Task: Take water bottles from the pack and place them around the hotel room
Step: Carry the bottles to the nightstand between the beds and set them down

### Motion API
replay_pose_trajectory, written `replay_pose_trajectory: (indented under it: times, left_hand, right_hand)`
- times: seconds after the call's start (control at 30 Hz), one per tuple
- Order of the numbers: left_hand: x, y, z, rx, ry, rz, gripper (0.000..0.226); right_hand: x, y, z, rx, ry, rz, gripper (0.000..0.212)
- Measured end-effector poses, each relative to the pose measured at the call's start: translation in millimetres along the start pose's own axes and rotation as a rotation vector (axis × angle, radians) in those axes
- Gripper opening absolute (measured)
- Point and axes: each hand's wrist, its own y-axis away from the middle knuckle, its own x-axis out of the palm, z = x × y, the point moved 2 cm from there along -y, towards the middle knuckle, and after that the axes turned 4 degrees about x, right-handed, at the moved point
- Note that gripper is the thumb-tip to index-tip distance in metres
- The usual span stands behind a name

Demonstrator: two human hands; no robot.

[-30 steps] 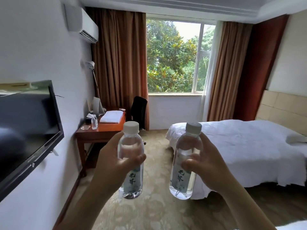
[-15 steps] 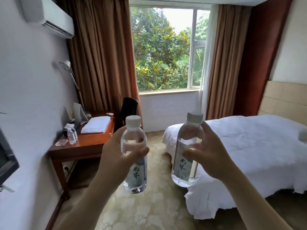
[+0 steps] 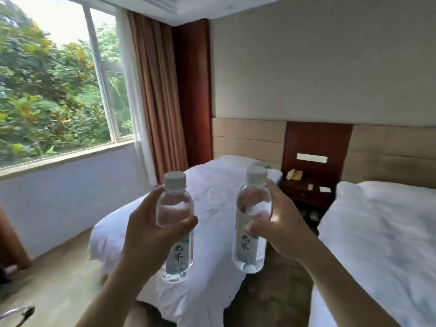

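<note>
Now turned rightward from the desk side of the room: curtain-flanked window (image 3: 54, 90) slid to the far left of the hands, desk and chair gone from view. Left hand (image 3: 151, 234) still wrapped around the left water bottle (image 3: 175, 223), thumb across the front, bottle upright with its white cap up, held in the air in front of the near bed (image 3: 207, 192). Right hand (image 3: 276, 227) likewise still clamped on the right water bottle (image 3: 251, 223), fingers curled over the label, bottle tilted slightly leftward at the base. Both bottles side by side, apart, neither touching the other, much as half a second ago. Beyond the right hand, newly in view: dark wooden nightstand (image 3: 306, 192) with a telephone (image 3: 294, 174) on top, set between the two beds. Further right of the right hand, second white bed (image 3: 382, 232), also newly visible, under a padded headboard (image 3: 391, 159).
</note>
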Motion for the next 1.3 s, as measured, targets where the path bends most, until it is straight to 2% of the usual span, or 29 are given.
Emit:
replay_pose_trajectory:
  times: [0.23, 0.4, 0.57, 0.73, 0.93, 1.07, 1.3]
  left_hand:
    - [87.4, -95.0, 38.9, 0.048, 0.177, 0.340, 0.052]
    - [157.7, -151.5, 63.1, 0.071, 0.272, 0.497, 0.046]
    - [239.8, -203.4, 90.7, 0.060, 0.309, 0.530, 0.050]
    - [317.9, -265.3, 116.4, 0.026, 0.260, 0.582, 0.043]
    - [382.7, -334.8, 149.0, -0.002, 0.254, 0.537, 0.052]
    - [424.3, -381.9, 172.0, 0.010, 0.256, 0.555, 0.043]
    - [511.7, -494.4, 233.5, 0.032, 0.327, 0.595, 0.046]
  right_hand:
    - [-47.3, -31.6, -25.4, 0.176, 0.140, -0.307, 0.049]
    - [-88.0, -63.2, -61.3, 0.212, 0.191, -0.435, 0.050]
    - [-144.9, -109.4, -129.8, 0.240, 0.129, -0.460, 0.047]
    - [-201.2, -180.6, -191.8, 0.235, 0.070, -0.460, 0.038]
    - [-242.8, -254.6, -252.8, 0.231, 0.056, -0.419, 0.030]
    - [-266.8, -307.9, -291.3, 0.263, 0.088, -0.400, 0.032]
    - [-312.0, -414.6, -361.6, 0.278, 0.139, -0.462, 0.041]
